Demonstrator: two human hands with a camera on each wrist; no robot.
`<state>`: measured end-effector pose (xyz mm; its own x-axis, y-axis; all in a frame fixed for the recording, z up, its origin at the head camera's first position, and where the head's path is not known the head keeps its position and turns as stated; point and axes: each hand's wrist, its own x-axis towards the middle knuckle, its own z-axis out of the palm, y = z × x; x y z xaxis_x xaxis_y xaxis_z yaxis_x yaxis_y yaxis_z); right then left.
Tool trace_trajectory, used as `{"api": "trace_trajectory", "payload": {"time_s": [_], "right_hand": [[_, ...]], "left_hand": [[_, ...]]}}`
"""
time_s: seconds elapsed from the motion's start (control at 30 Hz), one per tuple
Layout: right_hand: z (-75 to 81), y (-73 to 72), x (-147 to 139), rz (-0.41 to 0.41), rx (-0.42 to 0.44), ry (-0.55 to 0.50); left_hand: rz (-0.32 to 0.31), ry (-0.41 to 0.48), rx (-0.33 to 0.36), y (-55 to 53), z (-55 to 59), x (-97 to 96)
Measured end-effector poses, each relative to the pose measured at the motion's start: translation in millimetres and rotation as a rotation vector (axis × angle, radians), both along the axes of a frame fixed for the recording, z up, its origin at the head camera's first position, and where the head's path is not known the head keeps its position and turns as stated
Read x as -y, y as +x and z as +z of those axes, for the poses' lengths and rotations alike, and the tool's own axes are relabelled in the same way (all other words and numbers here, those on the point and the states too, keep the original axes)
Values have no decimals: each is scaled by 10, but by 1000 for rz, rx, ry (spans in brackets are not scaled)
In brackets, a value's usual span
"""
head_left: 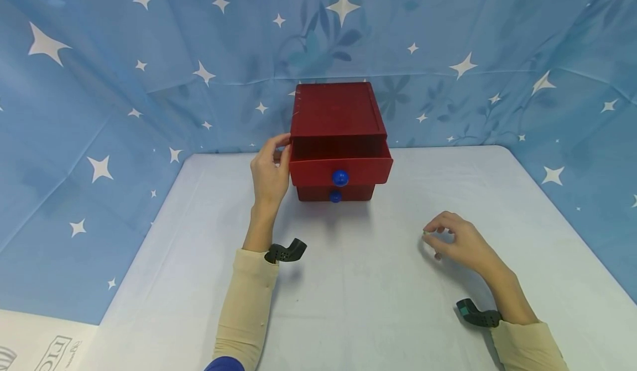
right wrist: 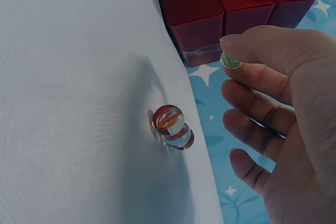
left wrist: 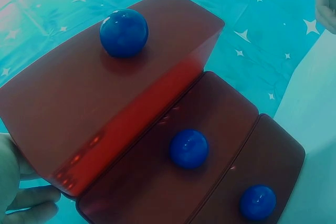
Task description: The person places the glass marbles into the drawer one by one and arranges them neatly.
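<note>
A red drawer cabinet [head_left: 338, 108] stands at the back of the table, its top drawer [head_left: 313, 172] pulled out. That drawer's blue knob [left wrist: 124, 33] faces forward, above the knobs of two closed drawers. My left hand [head_left: 271, 172] touches the cabinet's left side, fingertips at the upper edge and thumb beside the pulled-out drawer. Over the table to the right, my right hand [head_left: 460, 244] pinches a small green marble [right wrist: 231, 60] between thumb and index finger, the other fingers loosely bent. Below it lie two clear marbles with orange-red swirls [right wrist: 168, 119], side by side.
A white cloth covers the table [head_left: 348, 304]. Blue fabric with white stars [head_left: 224, 45] hangs behind the cabinet and along both sides. Pale printed material [head_left: 45, 343] shows at the lower left. Each wrist carries a dark camera mount [head_left: 286, 250].
</note>
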<state>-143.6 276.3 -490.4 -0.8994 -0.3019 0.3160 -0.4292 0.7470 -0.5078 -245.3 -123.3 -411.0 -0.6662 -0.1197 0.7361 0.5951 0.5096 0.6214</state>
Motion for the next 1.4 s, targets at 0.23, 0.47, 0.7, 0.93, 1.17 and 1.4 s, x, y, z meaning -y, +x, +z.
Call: {"api": "trace_trajectory", "payload": {"time_s": [0.23,0.47,0.7,0.93,1.17,1.4], "right_hand": [[-7,-8,-5,17,-52,-8],[6,-4,-2,4,-56,-14],[21,5,14,-15,-54,-30],[42,15,29,-27,-55,-33],[62,18,35,-43,-75,-17],[98,32,65,-55,-99,-23]], "left_hand": [[-5,4,4,10,8,-1],[-8,3,7,16,10,0],[-8,-6,6,12,6,-4],[-7,-3,3,12,4,-3],[-4,-2,9,18,5,0],[-10,3,-1,10,0,-1]]}}
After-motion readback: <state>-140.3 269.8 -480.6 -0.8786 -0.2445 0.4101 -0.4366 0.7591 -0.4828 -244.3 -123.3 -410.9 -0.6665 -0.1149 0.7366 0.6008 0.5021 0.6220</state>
